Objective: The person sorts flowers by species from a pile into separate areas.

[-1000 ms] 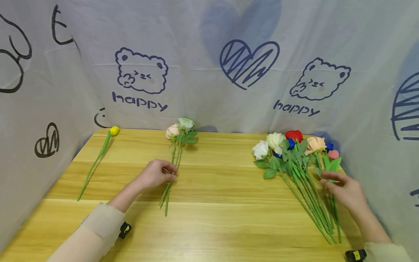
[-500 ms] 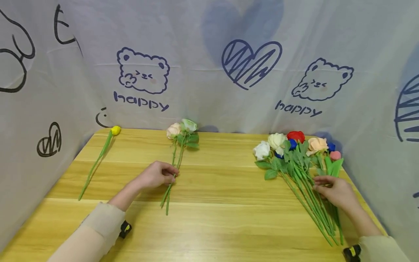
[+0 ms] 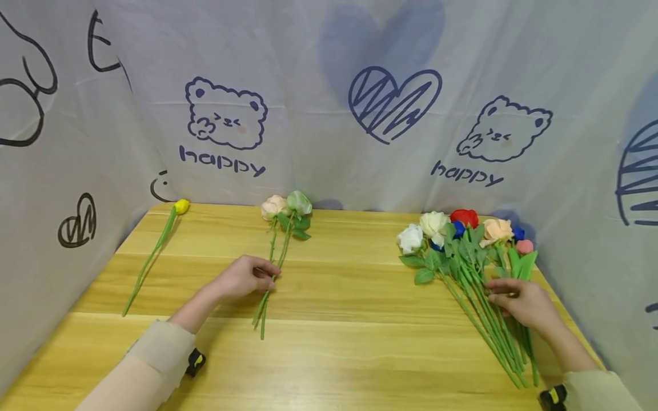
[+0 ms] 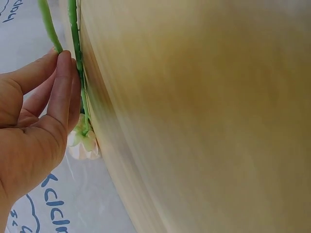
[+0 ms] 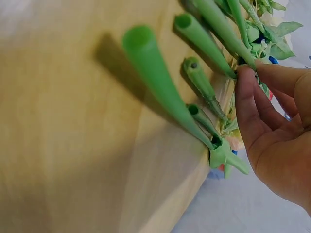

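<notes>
In the head view my left hand point(image 3: 245, 278) is at the left middle of the table and pinches the stem of a pale green rose point(image 3: 299, 203). The left wrist view shows thumb and fingertips meeting on that green stem point(image 4: 49, 24). A pale pink rose point(image 3: 273, 207) lies beside it, its stem crossing under my fingers. My right hand point(image 3: 529, 302) is over the flower pile at the right, where thumb and forefinger pinch a green stem point(image 5: 221, 29). The pile holds white roses point(image 3: 410, 238), a red rose point(image 3: 464, 217), a peach rose point(image 3: 496, 232) and blue blooms.
A single yellow tulip point(image 3: 181, 206) lies at the far left of the wooden table point(image 3: 349, 365). A pink tulip point(image 3: 524, 246) is at the pile's right edge. Cloth with drawings point(image 3: 319, 142) hangs behind and along both sides.
My right hand has moved left from the pile's right side onto its stems and now pinches one. The green rose has turned slightly in my left hand, which stays nearly in place.
</notes>
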{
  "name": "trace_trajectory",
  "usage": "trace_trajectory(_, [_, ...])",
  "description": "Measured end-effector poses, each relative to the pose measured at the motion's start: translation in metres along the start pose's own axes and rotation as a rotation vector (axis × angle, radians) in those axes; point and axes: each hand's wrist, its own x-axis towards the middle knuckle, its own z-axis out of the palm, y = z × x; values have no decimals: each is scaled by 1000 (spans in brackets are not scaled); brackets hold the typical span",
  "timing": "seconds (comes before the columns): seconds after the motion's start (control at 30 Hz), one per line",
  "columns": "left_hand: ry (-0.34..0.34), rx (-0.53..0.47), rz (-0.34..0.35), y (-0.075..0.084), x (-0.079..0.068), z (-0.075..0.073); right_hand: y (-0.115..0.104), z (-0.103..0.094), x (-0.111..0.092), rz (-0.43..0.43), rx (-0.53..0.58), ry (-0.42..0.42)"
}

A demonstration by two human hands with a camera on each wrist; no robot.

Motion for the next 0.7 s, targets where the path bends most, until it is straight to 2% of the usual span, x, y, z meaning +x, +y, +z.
trace_trajectory(0.13, [8,-3,-1,1,-1,0,-2,-1,0,2,10,-30])
trace_trajectory(0.33, [30,23,-10,0,-1,1,-3,-2,-2,14,72,-22])
trace_trajectory(0.47, [50,72,-8,1,0,3,-5,-3,-5,32,109,3])
trace_trajectory(0.7, [55,91,-6,4,-1,4,-16,-6,-9,23,88,99])
